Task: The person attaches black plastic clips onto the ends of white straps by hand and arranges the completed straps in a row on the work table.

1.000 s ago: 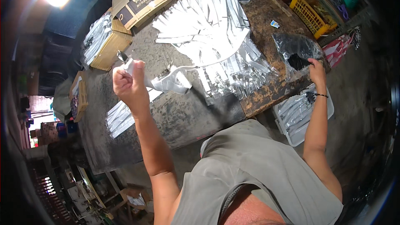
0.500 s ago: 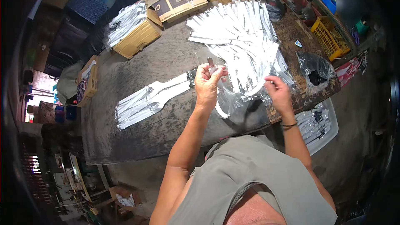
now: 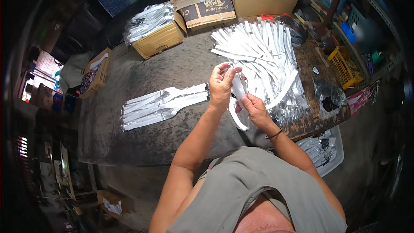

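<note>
Both hands are together over the near part of the table, on a white strap (image 3: 238, 91) that appears to be in a clear plastic sleeve. My left hand (image 3: 221, 86) pinches its upper end between thumb and fingers. Lower down, my right hand (image 3: 256, 110) is closed round the strap. A loose white strap end (image 3: 239, 121) hangs below the left hand, and a curved white strap (image 3: 283, 91) runs up to the right. Just beyond lies a large fanned pile of white straps (image 3: 258, 45). Left of my hands, several bagged white straps (image 3: 166, 103) lie flat side by side.
An open cardboard box (image 3: 157, 41) of white straps stands at the back left, beside a printed carton (image 3: 209, 13). To the right are a crumpled clear bag (image 3: 327, 99), a yellow crate (image 3: 343, 71) and, below the table edge, a white tub (image 3: 340, 153) with bagged straps.
My right hand has come left from the pile's edge and closed on the strap just below my left hand. My left hand keeps its pinch. The whole view has shifted slightly.
</note>
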Demonstrator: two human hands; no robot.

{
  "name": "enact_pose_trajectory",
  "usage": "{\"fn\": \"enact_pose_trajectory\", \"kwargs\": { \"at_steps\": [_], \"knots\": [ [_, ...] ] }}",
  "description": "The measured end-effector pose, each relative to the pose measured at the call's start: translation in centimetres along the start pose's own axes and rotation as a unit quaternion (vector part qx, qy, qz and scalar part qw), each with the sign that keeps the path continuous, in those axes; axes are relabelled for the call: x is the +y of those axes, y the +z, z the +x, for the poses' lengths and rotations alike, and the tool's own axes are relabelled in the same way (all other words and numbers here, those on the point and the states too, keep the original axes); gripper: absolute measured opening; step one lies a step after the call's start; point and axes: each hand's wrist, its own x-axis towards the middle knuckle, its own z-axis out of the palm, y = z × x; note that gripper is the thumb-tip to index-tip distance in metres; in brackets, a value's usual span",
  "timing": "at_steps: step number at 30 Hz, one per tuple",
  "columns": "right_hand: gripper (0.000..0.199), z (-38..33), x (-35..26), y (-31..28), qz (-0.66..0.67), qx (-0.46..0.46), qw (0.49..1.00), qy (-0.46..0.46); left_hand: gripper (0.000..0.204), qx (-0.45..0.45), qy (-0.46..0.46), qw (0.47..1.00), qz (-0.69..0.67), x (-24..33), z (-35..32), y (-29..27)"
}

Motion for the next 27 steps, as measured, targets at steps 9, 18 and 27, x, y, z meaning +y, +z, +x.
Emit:
{"fn": "enact_pose_trajectory", "kwargs": {
  "at_steps": [9,18,27],
  "knots": [
    [0.028,0.4,-0.7,0.3,0.007,-0.012,1.0,0.01,0.028,-0.009,-0.018,1.0,0.023,0.3,0.6,-1.1],
    [0.025,0.1,-0.8,0.7,-0.033,0.015,0.999,0.027,0.026,0.003,-0.048,0.999,0.022,-0.2,-0.2,-1.5],
    [0.025,0.4,-0.8,0.3,0.003,0.029,1.0,0.011,0.024,-0.03,-0.06,0.992,0.108,-0.7,-1.1,-1.0]
  ]
}}
